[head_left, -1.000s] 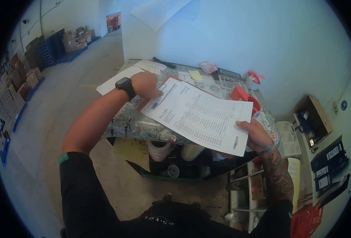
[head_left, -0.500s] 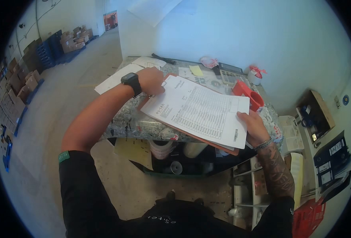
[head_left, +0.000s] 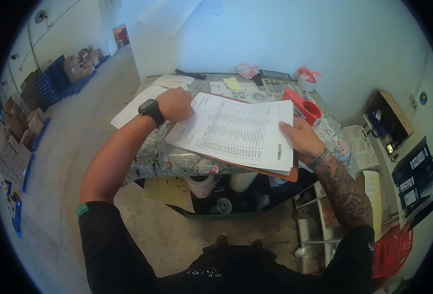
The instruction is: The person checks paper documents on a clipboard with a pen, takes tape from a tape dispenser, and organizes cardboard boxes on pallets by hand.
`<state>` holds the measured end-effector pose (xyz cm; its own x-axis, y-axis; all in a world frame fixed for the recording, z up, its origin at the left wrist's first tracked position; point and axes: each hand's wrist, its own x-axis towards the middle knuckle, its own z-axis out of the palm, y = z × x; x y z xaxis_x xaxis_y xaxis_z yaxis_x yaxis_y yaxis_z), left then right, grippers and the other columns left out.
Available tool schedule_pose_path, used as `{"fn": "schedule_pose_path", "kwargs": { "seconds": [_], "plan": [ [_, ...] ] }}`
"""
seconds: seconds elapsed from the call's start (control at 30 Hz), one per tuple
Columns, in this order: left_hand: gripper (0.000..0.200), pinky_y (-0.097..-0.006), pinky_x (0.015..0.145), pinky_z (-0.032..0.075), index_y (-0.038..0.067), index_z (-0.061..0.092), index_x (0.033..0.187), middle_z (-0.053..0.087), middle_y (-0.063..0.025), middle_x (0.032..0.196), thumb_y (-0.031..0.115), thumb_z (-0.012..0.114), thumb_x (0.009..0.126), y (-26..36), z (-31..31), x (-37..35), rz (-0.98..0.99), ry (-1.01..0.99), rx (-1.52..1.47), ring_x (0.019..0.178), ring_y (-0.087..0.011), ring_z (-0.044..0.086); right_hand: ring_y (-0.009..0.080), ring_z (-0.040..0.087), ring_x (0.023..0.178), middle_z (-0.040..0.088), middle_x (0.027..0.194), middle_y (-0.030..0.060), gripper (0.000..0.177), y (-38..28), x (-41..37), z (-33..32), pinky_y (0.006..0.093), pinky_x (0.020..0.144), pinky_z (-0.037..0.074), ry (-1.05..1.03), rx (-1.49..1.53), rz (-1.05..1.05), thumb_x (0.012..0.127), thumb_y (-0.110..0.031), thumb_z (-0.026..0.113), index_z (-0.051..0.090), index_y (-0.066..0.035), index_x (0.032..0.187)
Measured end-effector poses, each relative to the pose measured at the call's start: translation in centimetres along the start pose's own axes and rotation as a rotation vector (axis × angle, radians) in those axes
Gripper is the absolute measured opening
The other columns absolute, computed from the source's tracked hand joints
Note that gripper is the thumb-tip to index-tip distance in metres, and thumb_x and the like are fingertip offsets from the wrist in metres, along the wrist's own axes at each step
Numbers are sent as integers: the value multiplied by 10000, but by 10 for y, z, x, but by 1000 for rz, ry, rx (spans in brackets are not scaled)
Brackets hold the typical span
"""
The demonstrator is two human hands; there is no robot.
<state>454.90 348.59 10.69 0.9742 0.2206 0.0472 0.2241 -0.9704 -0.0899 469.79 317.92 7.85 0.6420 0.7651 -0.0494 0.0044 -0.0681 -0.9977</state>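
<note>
A brown clipboard (head_left: 280, 176) with printed sheets (head_left: 233, 130) on it is held tilted above the front of a speckled worktop (head_left: 152, 159). My left hand (head_left: 176, 104), with a black watch at the wrist, is closed at the upper left corner of the sheets; its fingertips are partly hidden. My right hand (head_left: 302, 139) grips the right edge of the papers and clipboard, thumb on top. A red tape dispenser (head_left: 304, 107) lies just behind the right hand. Loose white papers (head_left: 133, 108) lie beyond my left wrist.
A yellow note (head_left: 232, 83) and a white cup with red wrapping (head_left: 306, 80) are at the back of the worktop. Below are tape rolls (head_left: 200, 186) and shelf compartments (head_left: 310, 230). A red basket (head_left: 393, 250) stands right; boxes and blue pallets (head_left: 50, 88) stand far left.
The clipboard and both hands have shifted slightly left in the view. The head view has turned a little. Both hands still hold the papers and clipboard.
</note>
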Motion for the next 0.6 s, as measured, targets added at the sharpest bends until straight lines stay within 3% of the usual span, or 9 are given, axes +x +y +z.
{"fn": "schedule_pose_path", "kwargs": {
  "seconds": [0.33,0.6],
  "plan": [
    [270,-423,706,513,-45,657,739,627,-256,750,202,556,698,1,2,-2,-19,12,-1,739,-383,633,186,574,1039,543,1196,147,356,3,5,6,314,873,478,-83,96,-38,935,-93,451,402,62,1251],
    [273,-424,720,514,-43,661,753,633,-251,770,201,548,706,4,-1,-4,-27,15,1,748,-376,636,189,578,1035,549,1186,143,364,-6,-1,7,316,881,477,-106,70,-50,933,-85,446,397,52,1266]
  ]
}}
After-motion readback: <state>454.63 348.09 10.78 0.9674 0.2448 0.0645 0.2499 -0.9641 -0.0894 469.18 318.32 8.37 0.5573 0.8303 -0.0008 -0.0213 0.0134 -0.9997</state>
